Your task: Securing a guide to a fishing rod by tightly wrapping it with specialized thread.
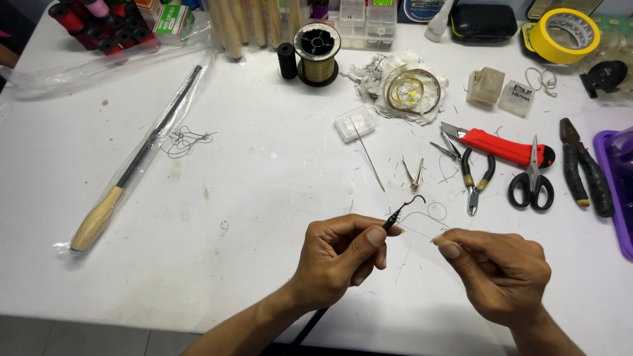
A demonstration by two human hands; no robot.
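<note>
White worktable (250, 198), scuffed and spotted, fills my view from the head camera. My left hand (339, 254) sits low at centre, thumb and fingers pinched together on a thin black rod with a hooked metal tip (403, 206); the hook rises just above the fingertips, and the rod's lower end runs out below the wrist toward the table edge. My right hand (498, 270) is just beside it, thumb and forefinger closed on a fine, nearly clear line (422, 231) that stretches between the two hands and loops near the hook. Beyond the hands lie small brass-coloured snips (415, 173), black-handled scissors (531, 183), small pliers with yellow-and-black grips (476, 181) and a red utility knife (504, 146). A long needle (369, 158) lies near a small clear plastic box (354, 123). Far left, a wooden-handled dark rod in a clear plastic sleeve (138, 161) lies diagonally. A spool of gold thread (317, 54) stands at the back.
</note>
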